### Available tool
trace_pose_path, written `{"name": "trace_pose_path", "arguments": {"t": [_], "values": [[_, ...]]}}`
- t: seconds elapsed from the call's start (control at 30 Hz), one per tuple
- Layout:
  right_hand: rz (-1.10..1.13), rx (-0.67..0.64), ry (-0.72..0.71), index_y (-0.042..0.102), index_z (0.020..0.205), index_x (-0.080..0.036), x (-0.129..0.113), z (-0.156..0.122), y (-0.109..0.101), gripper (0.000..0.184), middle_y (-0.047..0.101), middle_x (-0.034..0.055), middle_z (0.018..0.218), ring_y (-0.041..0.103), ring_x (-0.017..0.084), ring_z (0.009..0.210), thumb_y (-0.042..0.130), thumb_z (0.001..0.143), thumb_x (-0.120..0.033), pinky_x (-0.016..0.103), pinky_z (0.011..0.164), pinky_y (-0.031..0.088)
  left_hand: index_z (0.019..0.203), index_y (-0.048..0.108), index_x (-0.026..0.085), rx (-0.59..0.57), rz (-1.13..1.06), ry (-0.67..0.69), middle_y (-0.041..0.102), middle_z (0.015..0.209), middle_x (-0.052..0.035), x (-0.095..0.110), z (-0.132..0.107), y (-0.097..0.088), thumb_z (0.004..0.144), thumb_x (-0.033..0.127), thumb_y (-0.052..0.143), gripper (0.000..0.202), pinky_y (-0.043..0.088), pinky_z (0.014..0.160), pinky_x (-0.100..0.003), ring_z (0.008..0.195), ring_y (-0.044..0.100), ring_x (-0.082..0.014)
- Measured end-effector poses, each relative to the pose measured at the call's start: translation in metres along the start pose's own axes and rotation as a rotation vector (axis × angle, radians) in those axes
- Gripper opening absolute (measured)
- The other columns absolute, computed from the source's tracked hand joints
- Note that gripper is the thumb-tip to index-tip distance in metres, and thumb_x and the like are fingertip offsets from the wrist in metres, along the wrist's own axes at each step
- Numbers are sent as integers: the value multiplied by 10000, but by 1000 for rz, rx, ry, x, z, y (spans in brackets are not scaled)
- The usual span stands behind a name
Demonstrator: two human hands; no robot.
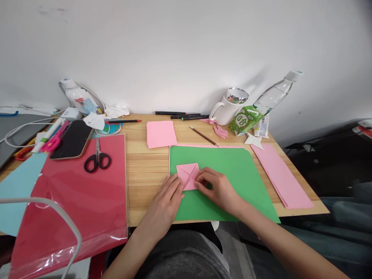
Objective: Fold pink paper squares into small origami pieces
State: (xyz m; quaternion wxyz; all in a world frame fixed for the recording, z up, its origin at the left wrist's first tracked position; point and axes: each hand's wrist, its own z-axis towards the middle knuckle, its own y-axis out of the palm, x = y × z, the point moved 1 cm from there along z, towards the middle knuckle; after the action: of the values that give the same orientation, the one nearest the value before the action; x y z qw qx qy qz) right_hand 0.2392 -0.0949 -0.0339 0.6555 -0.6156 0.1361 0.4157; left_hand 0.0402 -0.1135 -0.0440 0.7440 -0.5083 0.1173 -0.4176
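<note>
A small pink paper square (188, 173), creased and partly folded, lies on a green sheet (232, 182) near the desk's front edge. My left hand (166, 199) rests flat beside it, fingers stretched out and touching its left edge. My right hand (216, 188) sits at its lower right corner with fingers curled, pinching a flap of the pink paper.
Black scissors (97, 159) and a phone (72, 139) lie on a red sheet pack (78, 201) to the left. Pink paper (161, 133), a pencil (204, 136), markers (186, 115), a white mug (228, 106), a green packet (244, 119), a bottle (274, 93) and pink strips (280, 174) stand around.
</note>
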Motion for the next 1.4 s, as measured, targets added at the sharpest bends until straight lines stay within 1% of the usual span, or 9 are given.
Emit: {"name": "trace_pose_path", "arguments": {"t": [0.27,0.37,0.43,0.5,0.67,0.9,1.03,1.17,1.4], "values": [[27,-166,12,574,942,-186,-2,0,-12,82,580,65,968,573,130,727,539,870,-170,278,683,516,1257,485,88,-64,6,2,545,1304,-177,6,-8,6,931,123,410,337,448,1031,-460,1304,417,-273],[24,-289,-17,554,1036,-192,-7,0,-21,350,550,72,1054,577,171,868,728,748,-287,313,769,523,1258,489,91,-71,71,-33,564,1274,-176,11,-7,0,928,122,418,340,329,1084,-546,1305,416,-285],[-15,-328,-28,554,1003,-188,-10,0,-24,417,539,70,1068,569,190,914,789,676,-296,323,780,520,1292,478,151,4,212,-189,566,1268,-175,12,-6,-8,933,182,440,363,153,1041,-721,1303,403,-349],[-54,-331,-27,552,956,-185,-12,0,-24,368,539,65,1065,571,182,891,786,678,-244,314,756,518,1365,410,159,45,381,-443,438,1372,-250,8,-6,-16,908,306,502,488,127,910,-831,1339,247,-476],[-74,-308,-51,557,894,-181,-11,1,-21,234,546,63,1032,578,166,866,728,735,-177,304,752,508,1434,262,89,78,419,-650,275,1426,-350,-7,-10,-28,909,381,473,637,351,805,-780,1328,226,-518],[-18,-244,-47,558,811,-176,-9,-1,-19,65,551,72,1025,585,145,826,618,830,-159,282,734,496,1408,300,76,167,282,-539,416,1354,-303,-10,-2,-34,915,355,473,592,438,902,-635,1275,397,-430],[27,-202,-27,540,761,-173,-4,-1,-15,110,562,69,1006,574,130,774,582,862,-179,274,719,487,1375,376,180,109,-11,-182,560,1280,-144,5,4,-26,925,148,445,456,499,972,-414,1222,517,-252],[30,-183,16,548,762,-168,-2,3,-12,105,576,58,951,548,111,682,581,861,-169,250,645,466,1331,428,138,-10,-70,1,541,1323,-145,16,4,-7,930,174,458,404,456,1031,-434,1286,446,-255],[-48,-167,138,556,754,-161,-5,12,-7,94,567,30,828,523,102,615,578,844,-147,230,587,434,1421,298,142,-72,-39,-36,463,1397,-155,13,-1,6,955,188,394,478,441,1038,-442,1325,371,-257]]}}
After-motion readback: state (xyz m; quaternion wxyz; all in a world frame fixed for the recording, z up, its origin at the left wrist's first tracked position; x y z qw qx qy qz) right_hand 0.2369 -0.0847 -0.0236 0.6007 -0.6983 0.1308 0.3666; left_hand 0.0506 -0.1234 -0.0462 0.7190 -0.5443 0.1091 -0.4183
